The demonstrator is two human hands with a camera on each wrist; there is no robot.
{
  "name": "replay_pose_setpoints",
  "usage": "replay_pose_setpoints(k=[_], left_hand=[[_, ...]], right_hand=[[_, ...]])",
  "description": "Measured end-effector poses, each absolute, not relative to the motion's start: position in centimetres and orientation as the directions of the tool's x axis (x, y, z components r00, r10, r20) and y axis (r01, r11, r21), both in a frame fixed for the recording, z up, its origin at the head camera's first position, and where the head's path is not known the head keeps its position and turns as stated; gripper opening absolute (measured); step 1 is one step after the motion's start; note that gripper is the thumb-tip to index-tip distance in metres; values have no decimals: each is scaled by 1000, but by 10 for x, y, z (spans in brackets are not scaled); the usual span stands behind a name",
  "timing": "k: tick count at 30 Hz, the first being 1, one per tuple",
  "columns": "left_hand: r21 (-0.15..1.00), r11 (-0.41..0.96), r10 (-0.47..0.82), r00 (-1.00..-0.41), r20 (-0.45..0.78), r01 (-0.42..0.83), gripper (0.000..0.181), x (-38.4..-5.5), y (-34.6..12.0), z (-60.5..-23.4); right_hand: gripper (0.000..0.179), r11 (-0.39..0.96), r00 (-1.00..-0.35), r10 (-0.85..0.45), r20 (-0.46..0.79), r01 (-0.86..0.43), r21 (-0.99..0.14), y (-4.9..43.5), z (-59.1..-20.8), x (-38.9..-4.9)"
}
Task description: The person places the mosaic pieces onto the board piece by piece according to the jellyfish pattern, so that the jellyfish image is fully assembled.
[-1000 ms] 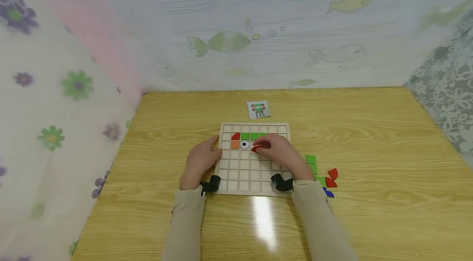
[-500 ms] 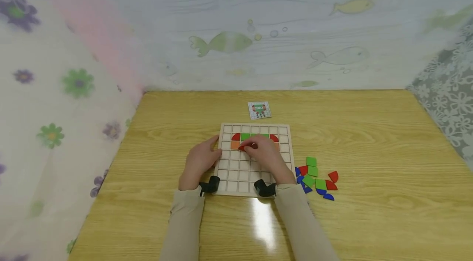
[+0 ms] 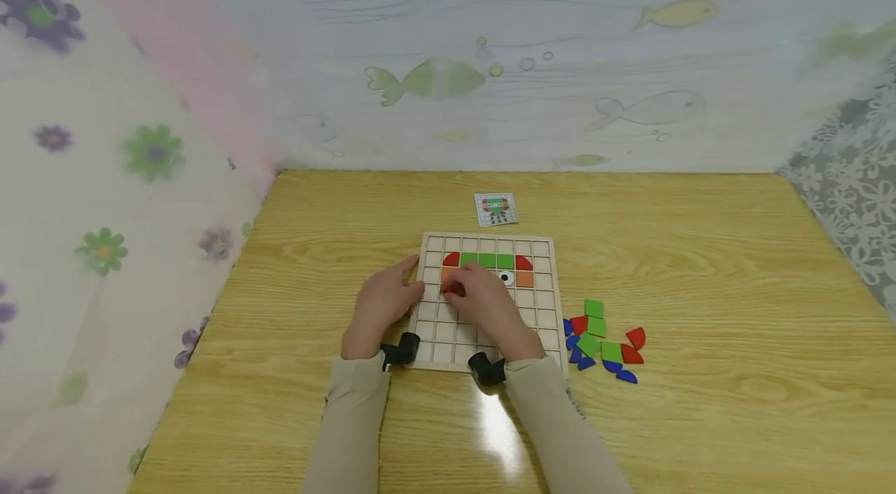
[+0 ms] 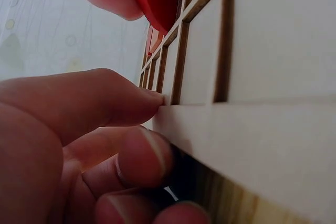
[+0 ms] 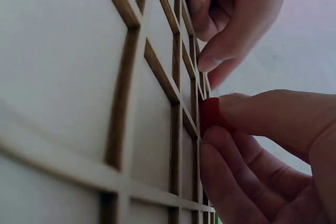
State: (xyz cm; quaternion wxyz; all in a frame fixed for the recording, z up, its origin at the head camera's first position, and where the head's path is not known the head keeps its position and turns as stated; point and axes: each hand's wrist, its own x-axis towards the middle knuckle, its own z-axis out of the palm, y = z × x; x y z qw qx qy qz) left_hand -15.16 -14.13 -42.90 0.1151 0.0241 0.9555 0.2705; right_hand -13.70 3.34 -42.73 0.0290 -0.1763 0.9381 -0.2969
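A pale wooden grid board (image 3: 544,299) lies on the table, with red, green and orange tiles and a round eye tile (image 3: 505,278) in its upper rows. My left hand (image 3: 381,303) holds the board's left edge: the thumb touches the rim, the other fingers curl at its side. My right hand (image 3: 490,311) pinches a red tile with a curved edge (image 5: 210,114) between thumb and fingers. In the left wrist view, this red tile (image 4: 161,6) is tilted against the grid, just under the orange tile. My right hand hides part of the second row in the head view.
Several loose green tiles (image 3: 594,309), red tiles (image 3: 635,338) and blue tiles (image 3: 627,376) lie right of the board. A picture card (image 3: 496,209) with a coloured grid figure lies behind it. A fish-patterned cloth (image 3: 448,120) hangs at the table's back edge.
My right hand has moved left across the board with the red tile, down to the third row at the left. The right-hand tiles came back into view. My left hand has stayed put.
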Motion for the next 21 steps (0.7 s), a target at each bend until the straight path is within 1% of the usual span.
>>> replay_pose_setpoints(k=[5,11,15,21], left_hand=[[524,852,106,-973,-203,-17,52,-152,-140,-429],[519,854,105,-974,-203,-17,53,-151,-140,-430],[523,852,105,-973,-207,-19,53,-151,-141,-431],[523,852,103,-973,-206,-21,53,-152,-141,-432]], right_hand=[[17,772,-938,-343,39,-305,-558,32,-429,-134],[27,762,-956,-292,27,-250,-597,31,-431,-134],[29,758,-967,-256,17,-211,-618,32,-431,-134],[27,737,-966,-259,-21,-184,-650,36,-432,-137]])
